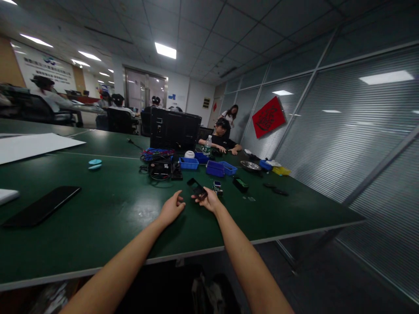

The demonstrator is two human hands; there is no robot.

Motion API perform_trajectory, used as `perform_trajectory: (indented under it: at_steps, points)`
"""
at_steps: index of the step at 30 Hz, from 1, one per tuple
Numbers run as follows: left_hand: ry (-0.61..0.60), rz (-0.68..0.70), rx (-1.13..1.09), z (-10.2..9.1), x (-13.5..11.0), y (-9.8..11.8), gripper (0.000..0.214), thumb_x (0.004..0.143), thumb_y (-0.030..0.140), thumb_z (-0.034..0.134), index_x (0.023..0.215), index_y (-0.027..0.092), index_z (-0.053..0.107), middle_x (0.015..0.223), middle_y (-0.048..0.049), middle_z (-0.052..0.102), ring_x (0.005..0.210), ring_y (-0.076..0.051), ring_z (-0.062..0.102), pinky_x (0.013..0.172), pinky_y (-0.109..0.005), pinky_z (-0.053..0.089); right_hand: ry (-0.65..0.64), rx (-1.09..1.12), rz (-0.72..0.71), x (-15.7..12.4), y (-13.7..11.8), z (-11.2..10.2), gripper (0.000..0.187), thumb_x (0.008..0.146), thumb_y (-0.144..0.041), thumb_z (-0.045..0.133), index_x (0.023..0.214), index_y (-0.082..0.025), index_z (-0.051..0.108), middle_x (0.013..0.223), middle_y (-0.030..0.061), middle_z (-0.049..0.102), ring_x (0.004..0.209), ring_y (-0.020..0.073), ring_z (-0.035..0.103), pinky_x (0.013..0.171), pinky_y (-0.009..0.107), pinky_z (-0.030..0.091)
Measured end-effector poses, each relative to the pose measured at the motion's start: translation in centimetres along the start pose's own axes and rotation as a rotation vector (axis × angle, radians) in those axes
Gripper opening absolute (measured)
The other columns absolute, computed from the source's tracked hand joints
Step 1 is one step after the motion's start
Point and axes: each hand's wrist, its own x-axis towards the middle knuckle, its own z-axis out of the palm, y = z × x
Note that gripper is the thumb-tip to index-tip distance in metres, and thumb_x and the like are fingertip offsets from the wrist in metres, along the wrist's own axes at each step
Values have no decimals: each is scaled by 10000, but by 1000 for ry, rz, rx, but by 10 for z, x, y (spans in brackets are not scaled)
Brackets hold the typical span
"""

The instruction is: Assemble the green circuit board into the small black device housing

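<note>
My right hand grips a flat, black, phone-like device by its near end, tilted just above the table. Its exact kind is too small and dark to tell. To its left, my left hand hovers low over the green tabletop, holding nothing, with loosely bent fingers apart from the thumb. Just beyond my right hand stands a small device with a light screen. A black box with green on top lies farther right. Small clear pieces are near it.
A monitor faces away behind a black power unit with cables and several blue bins. A bottle and a metal dish stand farther back. A person sits across the table. A black panel lies left.
</note>
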Motion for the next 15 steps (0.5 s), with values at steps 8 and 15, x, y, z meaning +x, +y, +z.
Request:
perform_trajectory:
  at_steps: [8,15]
  points:
    - [95,205,105,1,-5,4,642,669,445,603,1248,234,419,1267,-91,393,1093,-221,478,912,-345,403,-130,-189,-14,-3,7,10,153,816,-187,378,896,-130,495,595,55,621,491,165,617,395,247,484]
    - [72,196,137,1,-6,4,579,690,401,585,1226,233,444,1151,-76,449,975,-191,540,874,-331,427,187,-708,-186,-7,6,18,168,797,-233,424,872,-154,552,556,9,581,540,150,609,478,226,459]
